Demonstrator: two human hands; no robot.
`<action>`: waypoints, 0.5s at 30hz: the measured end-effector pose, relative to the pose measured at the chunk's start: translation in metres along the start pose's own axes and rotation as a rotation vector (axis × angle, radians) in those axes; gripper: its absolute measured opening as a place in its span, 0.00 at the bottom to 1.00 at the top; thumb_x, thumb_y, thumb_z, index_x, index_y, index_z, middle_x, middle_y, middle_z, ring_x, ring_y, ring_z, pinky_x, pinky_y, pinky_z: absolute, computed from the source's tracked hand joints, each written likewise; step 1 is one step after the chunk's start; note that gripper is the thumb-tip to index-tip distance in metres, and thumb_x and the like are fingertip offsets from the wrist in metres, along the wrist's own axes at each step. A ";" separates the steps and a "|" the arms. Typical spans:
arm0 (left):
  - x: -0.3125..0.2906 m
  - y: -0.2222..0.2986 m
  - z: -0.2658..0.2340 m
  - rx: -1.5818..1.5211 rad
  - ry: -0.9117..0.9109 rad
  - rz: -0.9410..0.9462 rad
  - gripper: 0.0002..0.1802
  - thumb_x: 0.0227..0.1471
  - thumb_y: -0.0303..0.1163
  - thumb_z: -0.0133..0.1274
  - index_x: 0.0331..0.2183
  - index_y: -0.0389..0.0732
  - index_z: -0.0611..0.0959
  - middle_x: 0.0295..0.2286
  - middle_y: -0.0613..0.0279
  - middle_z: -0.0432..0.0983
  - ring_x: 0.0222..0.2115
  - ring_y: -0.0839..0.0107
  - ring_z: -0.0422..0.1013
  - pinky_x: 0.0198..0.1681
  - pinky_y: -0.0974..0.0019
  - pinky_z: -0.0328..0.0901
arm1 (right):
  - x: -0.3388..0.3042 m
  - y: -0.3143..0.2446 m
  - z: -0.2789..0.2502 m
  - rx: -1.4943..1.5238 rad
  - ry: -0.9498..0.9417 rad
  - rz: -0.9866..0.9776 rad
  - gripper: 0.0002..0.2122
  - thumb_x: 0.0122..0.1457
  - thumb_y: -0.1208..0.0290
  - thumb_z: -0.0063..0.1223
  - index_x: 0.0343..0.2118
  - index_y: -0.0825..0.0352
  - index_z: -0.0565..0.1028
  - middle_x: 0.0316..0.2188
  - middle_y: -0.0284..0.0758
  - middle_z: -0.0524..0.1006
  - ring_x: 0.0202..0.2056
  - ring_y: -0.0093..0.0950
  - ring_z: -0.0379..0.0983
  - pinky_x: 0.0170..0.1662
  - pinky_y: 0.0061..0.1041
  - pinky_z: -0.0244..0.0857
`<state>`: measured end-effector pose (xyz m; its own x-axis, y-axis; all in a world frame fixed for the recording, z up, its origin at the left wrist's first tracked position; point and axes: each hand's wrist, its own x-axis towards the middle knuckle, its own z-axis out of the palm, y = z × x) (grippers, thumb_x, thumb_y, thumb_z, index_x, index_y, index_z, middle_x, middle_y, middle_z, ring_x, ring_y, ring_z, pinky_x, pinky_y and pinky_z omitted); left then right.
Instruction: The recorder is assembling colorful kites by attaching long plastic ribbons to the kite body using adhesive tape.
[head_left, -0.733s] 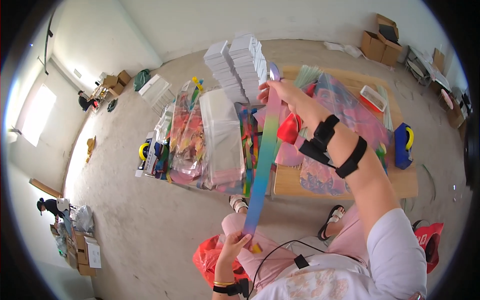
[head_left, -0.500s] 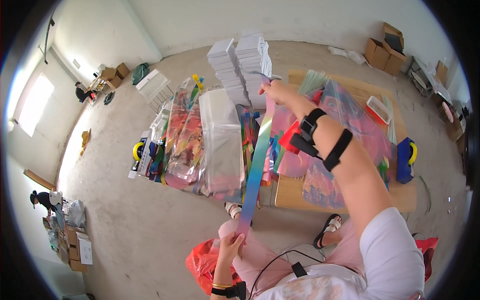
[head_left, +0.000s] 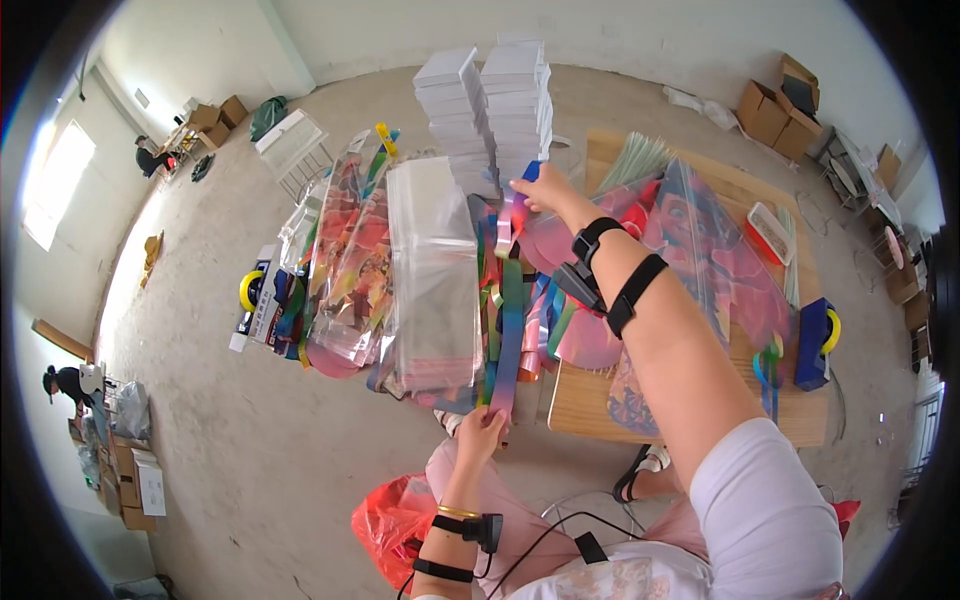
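I see left hand (head_left: 485, 430) pinching the rainbow ribbon (head_left: 511, 320) left of the wooden bench (head_left: 595, 410); right hand (head_left: 545, 190) pinching a blue ribbon end (head_left: 533, 171), possibly the same strip; not yet released, loose ribbons (head_left: 533, 345) alongside

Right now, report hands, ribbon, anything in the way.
Left hand pinching multicoloured ribbon low. Right hand gripping ribbon near paper stacks. Possible snag: clear plastic just left.

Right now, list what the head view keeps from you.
In the head view:
Part of the ribbon: covered by the left hand.
Printed film sheets: partly behind the right forearm.
Red thing: mostly behind the sleeve; kind unclear.
Seated co-worker: hands too small.
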<state>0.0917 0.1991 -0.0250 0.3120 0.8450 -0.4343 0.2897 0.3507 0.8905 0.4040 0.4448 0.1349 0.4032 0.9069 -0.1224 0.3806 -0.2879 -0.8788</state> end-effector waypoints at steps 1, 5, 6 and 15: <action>0.004 -0.001 0.005 0.000 -0.010 0.003 0.10 0.58 0.32 0.54 0.28 0.35 0.79 0.20 0.65 0.75 0.19 0.79 0.71 0.19 0.74 0.61 | 0.003 0.008 -0.009 -0.196 0.096 0.016 0.17 0.59 0.66 0.57 0.44 0.75 0.72 0.37 0.41 0.78 0.32 0.28 0.79 0.31 0.27 0.74; 0.012 -0.015 0.000 -0.121 0.032 0.026 0.09 0.58 0.30 0.53 0.31 0.33 0.80 0.22 0.64 0.77 0.21 0.77 0.72 0.23 0.74 0.65 | -0.041 0.027 -0.004 -0.040 -0.151 -0.121 0.15 0.60 0.67 0.55 0.45 0.73 0.72 0.36 0.37 0.78 0.31 0.25 0.78 0.31 0.24 0.73; 0.012 -0.014 0.000 -0.144 0.025 -0.007 0.10 0.58 0.31 0.53 0.33 0.32 0.80 0.23 0.64 0.77 0.22 0.77 0.73 0.25 0.74 0.66 | -0.058 0.036 -0.001 0.024 -0.249 -0.129 0.14 0.60 0.67 0.55 0.44 0.72 0.73 0.35 0.36 0.79 0.30 0.24 0.78 0.30 0.23 0.72; 0.007 0.007 0.028 -0.453 0.037 -0.182 0.10 0.58 0.34 0.56 0.36 0.38 0.81 0.29 0.69 0.77 0.29 0.79 0.74 0.31 0.77 0.65 | -0.245 0.145 0.041 0.113 -0.805 0.065 0.10 0.60 0.67 0.56 0.34 0.70 0.76 0.23 0.32 0.77 0.24 0.20 0.76 0.27 0.19 0.68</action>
<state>0.1210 0.1961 -0.0258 0.2580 0.7644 -0.5908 -0.0890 0.6278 0.7733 0.3268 0.1935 0.0184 -0.3167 0.8447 -0.4315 0.2736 -0.3542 -0.8942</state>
